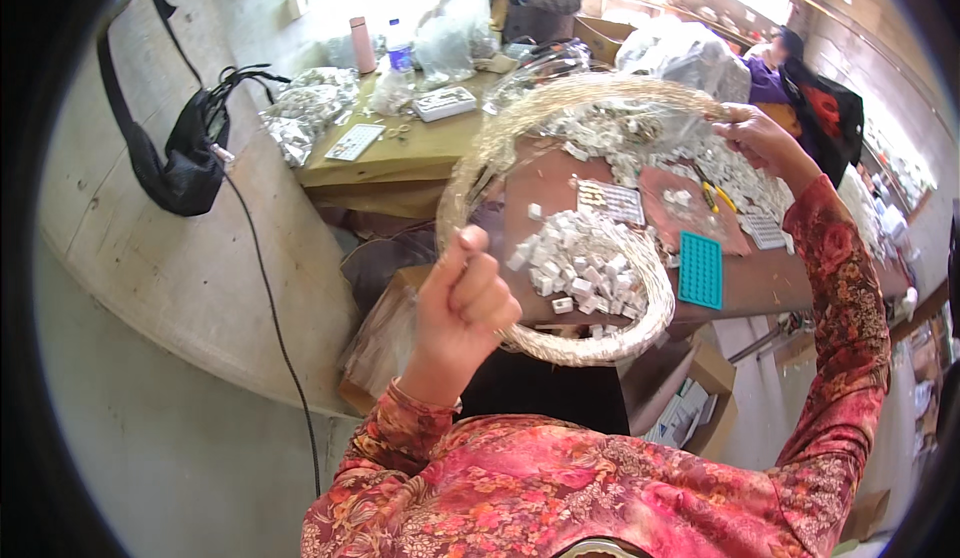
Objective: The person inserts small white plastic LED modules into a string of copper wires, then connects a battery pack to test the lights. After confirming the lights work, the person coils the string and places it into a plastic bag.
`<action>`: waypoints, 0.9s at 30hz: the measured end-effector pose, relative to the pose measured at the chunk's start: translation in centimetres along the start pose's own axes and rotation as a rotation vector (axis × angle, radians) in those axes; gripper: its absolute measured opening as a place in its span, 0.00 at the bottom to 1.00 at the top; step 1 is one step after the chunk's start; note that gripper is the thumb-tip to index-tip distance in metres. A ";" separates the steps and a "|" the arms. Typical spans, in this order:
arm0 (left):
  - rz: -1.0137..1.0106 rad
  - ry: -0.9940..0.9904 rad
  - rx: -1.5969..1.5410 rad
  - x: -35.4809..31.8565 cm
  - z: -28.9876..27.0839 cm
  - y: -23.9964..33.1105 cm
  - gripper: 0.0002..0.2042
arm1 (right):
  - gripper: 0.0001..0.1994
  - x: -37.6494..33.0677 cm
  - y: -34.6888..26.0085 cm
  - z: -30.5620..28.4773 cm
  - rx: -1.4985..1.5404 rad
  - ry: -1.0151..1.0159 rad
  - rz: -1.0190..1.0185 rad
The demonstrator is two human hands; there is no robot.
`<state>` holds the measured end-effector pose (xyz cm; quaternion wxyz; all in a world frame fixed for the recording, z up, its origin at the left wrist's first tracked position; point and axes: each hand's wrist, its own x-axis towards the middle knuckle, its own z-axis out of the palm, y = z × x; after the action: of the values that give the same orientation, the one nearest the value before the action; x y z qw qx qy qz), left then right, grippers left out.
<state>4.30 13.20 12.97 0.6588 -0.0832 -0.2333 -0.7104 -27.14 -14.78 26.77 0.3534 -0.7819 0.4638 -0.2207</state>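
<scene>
clear plastic bag held open, tilted.

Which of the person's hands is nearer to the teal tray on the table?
Right, narrowly. The right hand grips the clear bag's far rim, up and right of the teal tray. The left hand grips the near rim, well left of the tray.

A long-sleeved garment is worn, patterned throughout with dense florals in red, pink and orange, with paler yellowish blooms. Both forearms are covered down to the wrists. The left hand and right hand are left bare beyond the cuffs.
</scene>
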 end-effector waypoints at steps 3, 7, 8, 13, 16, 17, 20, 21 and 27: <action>0.044 -0.035 -0.002 1.4 -0.3 0.1 0.13 | 0.22 -2.4 -1.7 1.7 0.038 -0.079 0.000; 0.086 -0.040 0.030 2.5 0.0 -0.3 0.14 | 0.28 -5.9 -3.9 4.0 0.262 -0.091 -0.053; 0.091 -0.045 0.040 2.6 0.1 -0.5 0.14 | 0.29 -6.7 -4.3 4.8 0.292 -0.124 -0.093; 0.119 -0.071 0.087 3.0 0.8 -1.1 0.15 | 0.28 -9.4 -7.0 8.6 0.255 -0.184 -0.330; 0.133 -0.058 0.041 2.9 1.1 -1.0 0.16 | 0.26 -10.1 -8.5 9.5 0.356 -0.274 -0.293; 0.138 -0.047 0.007 2.9 1.2 -1.0 0.16 | 0.24 -10.3 -8.8 9.6 0.365 -0.297 -0.339; 0.149 -0.038 -0.075 2.8 1.4 -0.7 0.17 | 0.22 -10.4 -9.5 9.6 0.382 -0.327 -0.303; 0.154 -0.031 -0.073 2.7 1.4 -0.7 0.17 | 0.22 -10.3 -9.8 9.7 0.414 -0.360 -0.298; 0.128 -0.035 -0.091 2.7 1.6 -0.5 0.15 | 0.19 -10.9 -11.4 10.1 0.571 -0.516 -0.443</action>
<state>3.18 11.48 15.42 0.6941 -0.1404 -0.2064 -0.6752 -19.05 1.99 28.63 0.6036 -0.7629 0.1019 -0.2081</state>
